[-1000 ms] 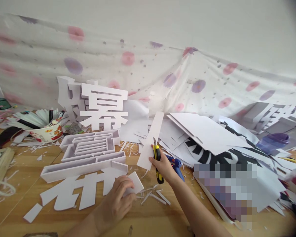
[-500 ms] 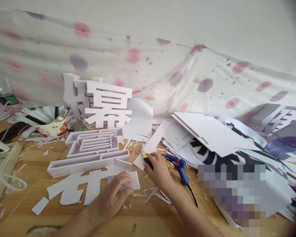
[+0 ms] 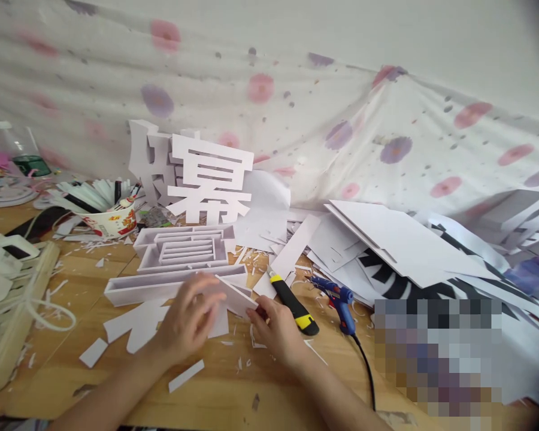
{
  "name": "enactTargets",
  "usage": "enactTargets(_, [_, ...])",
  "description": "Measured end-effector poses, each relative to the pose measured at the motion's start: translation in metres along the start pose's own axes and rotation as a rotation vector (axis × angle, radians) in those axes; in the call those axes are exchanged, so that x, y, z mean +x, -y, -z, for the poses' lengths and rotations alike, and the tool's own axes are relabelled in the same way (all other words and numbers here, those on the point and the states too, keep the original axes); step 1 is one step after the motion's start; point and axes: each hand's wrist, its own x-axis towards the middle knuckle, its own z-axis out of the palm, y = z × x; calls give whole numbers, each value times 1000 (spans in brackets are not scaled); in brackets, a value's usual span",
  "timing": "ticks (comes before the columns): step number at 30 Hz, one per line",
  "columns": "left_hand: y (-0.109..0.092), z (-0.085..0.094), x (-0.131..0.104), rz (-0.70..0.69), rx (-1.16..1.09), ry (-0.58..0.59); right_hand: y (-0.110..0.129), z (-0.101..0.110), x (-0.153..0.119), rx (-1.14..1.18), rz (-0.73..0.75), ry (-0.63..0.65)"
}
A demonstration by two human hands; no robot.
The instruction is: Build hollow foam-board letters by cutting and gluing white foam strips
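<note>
My right hand (image 3: 276, 329) pinches the right end of a small white foam-board piece (image 3: 237, 299), which is tilted up off the table. At its left end is my left hand (image 3: 193, 314), slightly blurred, with fingers loosely bent and apart; whether they touch the board I cannot tell. Just behind sits a white hollow character form (image 3: 175, 287) with raised side walls. A black and yellow utility knife (image 3: 294, 305) lies by my right hand, its blade pointing away. Flat white cut-out shapes (image 3: 139, 323) lie partly under my left forearm.
A blue glue gun (image 3: 336, 296) with a black cord rests right of the knife. White sheets (image 3: 399, 239) are piled at the right. A paper bowl (image 3: 112, 221) of strips, finished standing characters (image 3: 211, 179) and a power strip (image 3: 31, 311) occupy the back and left. Scraps litter the wood.
My right hand has let go of the utility knife and taken the board piece. The piece has been lifted and tilted. A narrow white strip now lies nearer to me.
</note>
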Motion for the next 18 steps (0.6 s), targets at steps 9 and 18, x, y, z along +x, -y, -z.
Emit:
enactTargets(9, [39,-4,8,385,-5,17,0,-9,13,-71,20,72])
enactTargets(18, [43,-9,5,384,23,31,-5,-18,13,-155,102,46])
